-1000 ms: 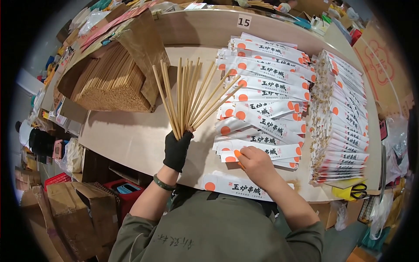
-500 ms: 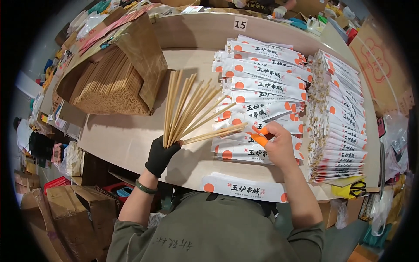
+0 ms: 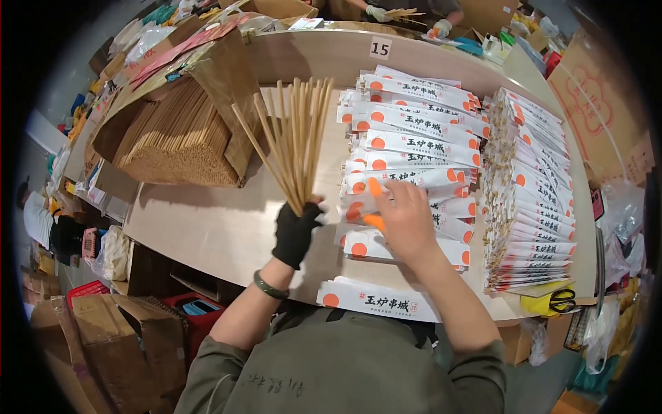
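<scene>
My left hand, in a black fingerless glove, is closed round the lower ends of a bunch of wooden chopsticks. Their upper ends fan out away from me. Over a pile of white paper chopstick sleeves with orange dots hovers my right hand. Orange finger covers sit on its thumb and forefinger, which are spread apart with nothing visible between them. Whether it touches the sleeves beneath, I cannot tell. A few flat sleeves lie at the table's near edge, in front of my body.
At the left, an open cardboard box holds many chopsticks. A tall stack of filled sleeves stands on the right, with black-handled scissors near it. Beyond the table's raised back edge, another person's gloved hand holds sticks.
My left hand has shifted right, and its chopsticks now point up rather than fanning to the right. My right hand has moved left and slightly away from me over the sleeves.
</scene>
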Action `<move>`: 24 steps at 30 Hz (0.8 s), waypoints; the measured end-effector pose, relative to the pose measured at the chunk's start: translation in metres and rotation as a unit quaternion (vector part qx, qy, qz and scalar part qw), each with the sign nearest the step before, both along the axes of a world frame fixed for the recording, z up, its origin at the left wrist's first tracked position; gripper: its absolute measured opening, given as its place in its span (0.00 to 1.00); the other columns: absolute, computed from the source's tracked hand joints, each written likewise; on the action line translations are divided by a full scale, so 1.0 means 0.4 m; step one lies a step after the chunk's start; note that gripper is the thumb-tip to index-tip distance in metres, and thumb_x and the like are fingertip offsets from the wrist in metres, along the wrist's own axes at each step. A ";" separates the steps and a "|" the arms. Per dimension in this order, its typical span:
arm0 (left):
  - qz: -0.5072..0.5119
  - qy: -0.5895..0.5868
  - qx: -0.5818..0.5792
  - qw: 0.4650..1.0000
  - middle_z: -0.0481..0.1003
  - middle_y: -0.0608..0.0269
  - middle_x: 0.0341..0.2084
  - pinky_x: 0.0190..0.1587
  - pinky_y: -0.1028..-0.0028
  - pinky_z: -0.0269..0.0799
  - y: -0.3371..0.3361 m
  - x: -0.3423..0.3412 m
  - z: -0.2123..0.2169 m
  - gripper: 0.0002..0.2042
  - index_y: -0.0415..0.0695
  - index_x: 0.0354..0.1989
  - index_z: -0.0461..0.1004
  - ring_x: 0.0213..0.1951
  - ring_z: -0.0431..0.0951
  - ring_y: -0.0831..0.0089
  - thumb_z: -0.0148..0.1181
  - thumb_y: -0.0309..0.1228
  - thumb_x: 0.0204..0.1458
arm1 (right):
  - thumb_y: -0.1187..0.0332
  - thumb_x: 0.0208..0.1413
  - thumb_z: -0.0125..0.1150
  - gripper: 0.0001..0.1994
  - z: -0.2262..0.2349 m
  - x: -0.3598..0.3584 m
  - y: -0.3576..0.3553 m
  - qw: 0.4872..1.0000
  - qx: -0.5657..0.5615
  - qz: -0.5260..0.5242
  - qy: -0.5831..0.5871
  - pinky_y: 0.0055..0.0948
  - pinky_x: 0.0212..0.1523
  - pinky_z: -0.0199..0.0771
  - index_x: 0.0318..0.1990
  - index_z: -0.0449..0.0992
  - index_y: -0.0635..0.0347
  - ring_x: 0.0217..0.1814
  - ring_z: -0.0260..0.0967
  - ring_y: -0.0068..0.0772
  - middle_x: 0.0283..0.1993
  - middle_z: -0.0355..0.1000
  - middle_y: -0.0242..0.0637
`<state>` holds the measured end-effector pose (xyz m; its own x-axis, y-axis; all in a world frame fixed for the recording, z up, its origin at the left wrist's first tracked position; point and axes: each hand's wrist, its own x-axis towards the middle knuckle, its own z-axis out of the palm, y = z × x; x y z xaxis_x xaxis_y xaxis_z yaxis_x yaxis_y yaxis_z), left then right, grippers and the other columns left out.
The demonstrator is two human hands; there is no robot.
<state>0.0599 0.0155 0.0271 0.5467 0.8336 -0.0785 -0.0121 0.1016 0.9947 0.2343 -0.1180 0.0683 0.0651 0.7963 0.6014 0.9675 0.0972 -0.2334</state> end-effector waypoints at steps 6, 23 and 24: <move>0.108 0.122 0.151 0.975 0.75 0.67 0.20 0.24 0.81 0.63 0.036 -0.059 -0.050 0.13 0.36 0.38 0.78 0.20 0.69 0.84 0.58 0.34 0.55 | 0.74 0.44 0.61 0.12 -0.105 -0.063 -0.116 0.977 -0.181 0.083 -0.069 0.34 0.33 0.67 0.37 0.73 0.70 0.35 0.66 0.40 0.32 0.67 0.42; -0.033 0.165 0.149 0.974 0.74 0.66 0.20 0.27 0.77 0.65 0.051 -0.195 0.001 0.11 0.38 0.28 0.77 0.24 0.71 0.81 0.62 0.35 0.51 | 0.73 0.46 0.70 0.08 -0.015 0.033 -0.099 0.838 -0.090 -0.100 0.529 0.20 0.28 0.60 0.28 0.74 0.65 0.27 0.58 0.15 0.26 0.63 0.25; -0.037 0.163 0.150 0.974 0.74 0.66 0.20 0.27 0.77 0.65 0.057 -0.200 0.005 0.11 0.38 0.28 0.77 0.24 0.71 0.81 0.62 0.35 0.51 | 0.73 0.46 0.70 0.08 -0.011 0.035 -0.103 0.838 -0.087 -0.103 0.528 0.20 0.28 0.60 0.28 0.74 0.65 0.27 0.58 0.15 0.26 0.63 0.25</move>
